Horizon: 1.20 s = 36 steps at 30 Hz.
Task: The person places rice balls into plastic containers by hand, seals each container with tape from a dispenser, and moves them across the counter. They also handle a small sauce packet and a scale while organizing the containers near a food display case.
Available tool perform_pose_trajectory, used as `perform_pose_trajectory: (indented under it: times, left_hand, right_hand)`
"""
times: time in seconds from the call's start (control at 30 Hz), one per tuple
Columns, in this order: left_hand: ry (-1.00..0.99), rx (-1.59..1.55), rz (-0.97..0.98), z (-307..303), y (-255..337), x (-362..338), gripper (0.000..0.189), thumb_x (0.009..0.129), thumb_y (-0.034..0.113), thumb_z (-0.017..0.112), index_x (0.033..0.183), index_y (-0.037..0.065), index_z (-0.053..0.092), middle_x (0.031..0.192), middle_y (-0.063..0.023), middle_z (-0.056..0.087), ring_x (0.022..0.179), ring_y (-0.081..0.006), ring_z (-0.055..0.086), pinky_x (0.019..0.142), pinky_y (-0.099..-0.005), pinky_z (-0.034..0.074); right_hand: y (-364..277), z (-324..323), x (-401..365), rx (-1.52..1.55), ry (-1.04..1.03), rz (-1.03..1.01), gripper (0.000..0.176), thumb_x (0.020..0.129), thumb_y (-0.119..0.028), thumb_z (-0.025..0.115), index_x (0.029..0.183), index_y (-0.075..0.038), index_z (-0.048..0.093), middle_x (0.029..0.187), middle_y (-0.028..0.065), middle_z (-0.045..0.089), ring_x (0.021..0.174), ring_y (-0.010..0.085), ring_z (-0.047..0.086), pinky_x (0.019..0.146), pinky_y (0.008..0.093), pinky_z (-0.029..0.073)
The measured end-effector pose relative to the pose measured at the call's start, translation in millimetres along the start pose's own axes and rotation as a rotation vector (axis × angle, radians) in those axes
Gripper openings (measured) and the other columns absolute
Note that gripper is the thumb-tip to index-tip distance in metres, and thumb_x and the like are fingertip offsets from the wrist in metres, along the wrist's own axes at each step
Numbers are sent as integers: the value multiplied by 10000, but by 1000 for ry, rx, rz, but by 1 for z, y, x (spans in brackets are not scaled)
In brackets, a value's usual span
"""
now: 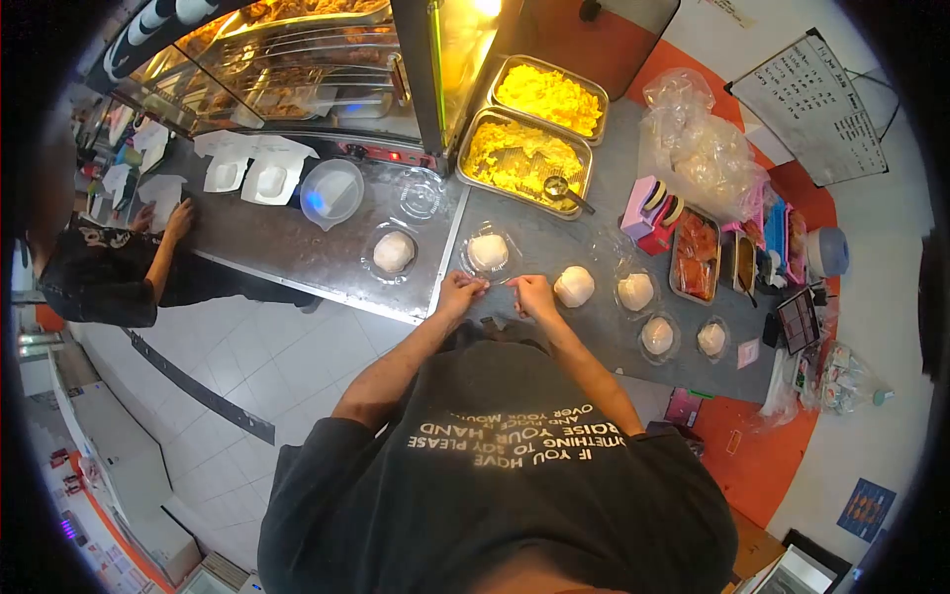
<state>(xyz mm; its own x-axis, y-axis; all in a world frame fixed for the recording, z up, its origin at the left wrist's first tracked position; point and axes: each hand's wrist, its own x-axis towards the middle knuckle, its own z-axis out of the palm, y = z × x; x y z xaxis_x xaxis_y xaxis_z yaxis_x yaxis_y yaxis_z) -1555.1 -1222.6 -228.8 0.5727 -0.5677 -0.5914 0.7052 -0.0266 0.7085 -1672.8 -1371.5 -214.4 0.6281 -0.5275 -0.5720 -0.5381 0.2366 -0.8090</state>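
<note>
A white rounded mound, perhaps rice (488,251), sits in a clear plastic container (513,259) on the grey counter in front of me. My left hand (460,294) is closed, its fingertips pinched at the container's near edge. Just to the right, my right hand (534,297) is also closed, thumb and finger together near that same edge; whatever lies between them is too small to make out. Beside my right hand rests another white mound (574,286). Further left, a similar mound (394,252) sits in its own clear container.
Several more white mounds (635,291) stand to the right. Behind are metal trays of yellow food (524,148) with a ladle (560,188), and a tray of red food (696,255). A heated display case (297,79) stands at back left. A co-worker (109,257) handles paper boxes at left.
</note>
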Motion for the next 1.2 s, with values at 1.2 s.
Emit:
perform_pose_trajectory:
  times: [1.2]
  left_hand:
    - [217, -10, 221, -211, 57, -5, 179, 851, 127, 608, 993, 22, 582, 821, -81, 628, 679, -185, 633, 556, -286, 506]
  right_hand:
    - [-134, 180, 62, -442, 30, -756, 357, 706, -67, 593, 1062, -89, 589, 822, 89, 570, 799, 243, 564, 732, 357, 466]
